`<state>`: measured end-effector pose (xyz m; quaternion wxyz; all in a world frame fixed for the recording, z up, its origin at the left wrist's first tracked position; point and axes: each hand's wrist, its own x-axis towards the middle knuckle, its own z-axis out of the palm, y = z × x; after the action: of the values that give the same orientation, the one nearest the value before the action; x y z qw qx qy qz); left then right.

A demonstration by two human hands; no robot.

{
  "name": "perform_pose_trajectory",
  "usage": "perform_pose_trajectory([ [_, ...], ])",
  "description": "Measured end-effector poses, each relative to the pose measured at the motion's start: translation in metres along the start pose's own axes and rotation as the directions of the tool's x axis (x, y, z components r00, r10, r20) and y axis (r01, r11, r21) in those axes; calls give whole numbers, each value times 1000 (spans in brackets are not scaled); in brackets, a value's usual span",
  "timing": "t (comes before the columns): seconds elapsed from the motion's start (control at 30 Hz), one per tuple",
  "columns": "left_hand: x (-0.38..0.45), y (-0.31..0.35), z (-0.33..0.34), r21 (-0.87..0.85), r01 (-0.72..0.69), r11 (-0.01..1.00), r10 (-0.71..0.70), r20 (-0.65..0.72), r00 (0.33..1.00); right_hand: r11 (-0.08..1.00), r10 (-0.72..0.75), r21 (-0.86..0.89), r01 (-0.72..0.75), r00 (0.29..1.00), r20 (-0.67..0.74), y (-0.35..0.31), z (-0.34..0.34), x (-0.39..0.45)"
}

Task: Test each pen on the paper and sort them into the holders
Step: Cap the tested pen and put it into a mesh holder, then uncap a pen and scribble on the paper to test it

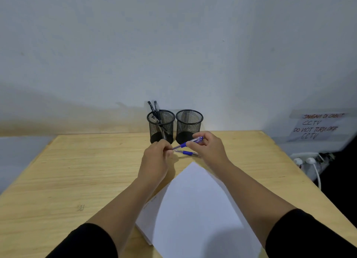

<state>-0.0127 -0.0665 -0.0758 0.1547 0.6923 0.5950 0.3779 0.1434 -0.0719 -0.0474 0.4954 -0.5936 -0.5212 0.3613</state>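
Now, pen in play: a blue-grip pen (188, 143) is held up over the table (67, 171), just in front of the two mesh holders.
Right hand: the right hand (209, 149) pinches the barrel near its clip end, fingers curled round it.
Left hand: the left hand (157, 157) has its fingertips closed at the pen's other end; looks like it's pulling a cap or steadying the tip, but I can't tell which.
Second pen: another blue-grip pen (186, 153) lies flat on the table just beneath the held one, beyond the paper's far corner.
Paper: white sheets (193, 209) sit near the person, between the forearms, and no mark shows on the top sheet.
Holders: the left holder (161, 126) has dark pens standing in it; the right holder (189, 125) looks empty from this view.
Handling: I'd judge this pen light, stiff and smooth on its clear barrel, so the rubbery blue grip is the sure place to hold for a test scribble.
Watch for: a slim pen rolls easily on the table.
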Motion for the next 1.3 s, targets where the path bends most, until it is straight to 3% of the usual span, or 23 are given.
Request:
perform_pose_trajectory([
  [0.07,-9,10,-8,-115,23,993,-24,-10,1000,972,72,222,-79,997,40,-9,0,-10],
  [0.13,-18,18,-15,-210,32,977,-31,7,999,957,85,271,-104,993,83,-15,3,-21],
  [0.23,-31,29,-25,-265,29,964,-13,61,998,971,34,232,-60,993,112,-23,6,-38],
  [0.33,-41,38,-40,-323,28,946,-28,6,1000,992,-58,122,39,987,150,-33,4,-51],
  [0.43,-47,46,-59,-363,5,932,-33,-70,997,982,-167,-41,186,944,284,-38,4,-67],
  [0.57,-58,48,-78,-357,-19,934,2,-47,999,957,-172,-147,249,900,401,-41,4,-86],
  [0.73,-69,30,-90,-428,97,899,-137,-62,989,976,-51,-169,138,898,437,-51,-9,-98],
  [0.8,-74,22,-93,-496,152,855,-212,-65,975,999,11,-46,11,887,461,-56,-18,-101],
  [0.9,-82,18,-96,-580,188,793,-240,-13,971,959,14,249,-134,903,430,-60,-22,-105],
  [1.0,-89,26,-94,-629,164,759,-169,53,984,912,-25,389,-134,926,376,-59,-10,-112],
  [1.13,-93,39,-93,-679,123,724,-102,70,992,886,-75,457,-73,951,299,-58,4,-119],
  [1.3,-91,34,-97,-703,161,693,-128,99,987,917,-179,390,80,958,224,-56,10,-122],
])
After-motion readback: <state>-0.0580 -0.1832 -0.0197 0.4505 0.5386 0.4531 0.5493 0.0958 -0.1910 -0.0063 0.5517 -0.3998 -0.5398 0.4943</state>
